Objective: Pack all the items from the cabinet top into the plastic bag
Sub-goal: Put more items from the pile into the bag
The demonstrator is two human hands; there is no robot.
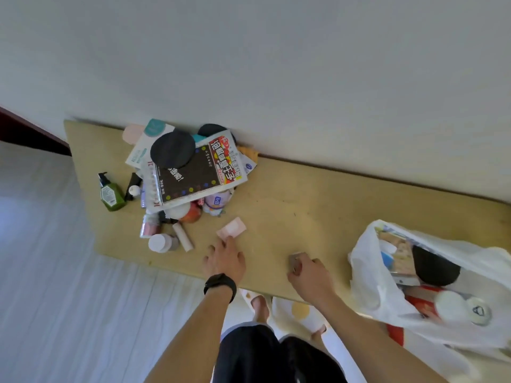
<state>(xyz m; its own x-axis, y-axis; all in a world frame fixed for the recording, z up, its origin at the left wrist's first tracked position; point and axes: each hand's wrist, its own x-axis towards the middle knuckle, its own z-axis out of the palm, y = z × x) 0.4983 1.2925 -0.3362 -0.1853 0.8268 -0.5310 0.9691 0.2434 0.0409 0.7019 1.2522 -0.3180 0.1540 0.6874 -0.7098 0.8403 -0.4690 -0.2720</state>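
Plastic bag: we see the white plastic bag (367,258) lying at the right end of the worktop (290,205), its mouth open towards us and its lower part hanging over the front edge.
Bag contents: a black rounded thing (434,269), a white can (453,305), a red packet (420,302) and a printed box (398,250) show inside.
Right hand: our right hand (309,272) is clenched round a small box (297,258) that sits on the worktop, well left of the bag.
Left hand: our left hand (225,258) is spread and released, grasping nothing; one of its fingers (229,241) touches the near corner of a pink sachet (231,230) lying flat.
Pile: the remaining things sit heaped at the left end against the wall (276,64). On top is a black booklet (193,175) with a red banner, carrying a black disc (172,150).
Loose items: a green pump bottle (110,193) stands left of the pile; a white-capped jar (160,243) and a pale tube (183,236) lie near its front.
Wrist: a black wristband (220,286) circles our left wrist.
Floor: a pale floor (69,299) lies below the worktop.
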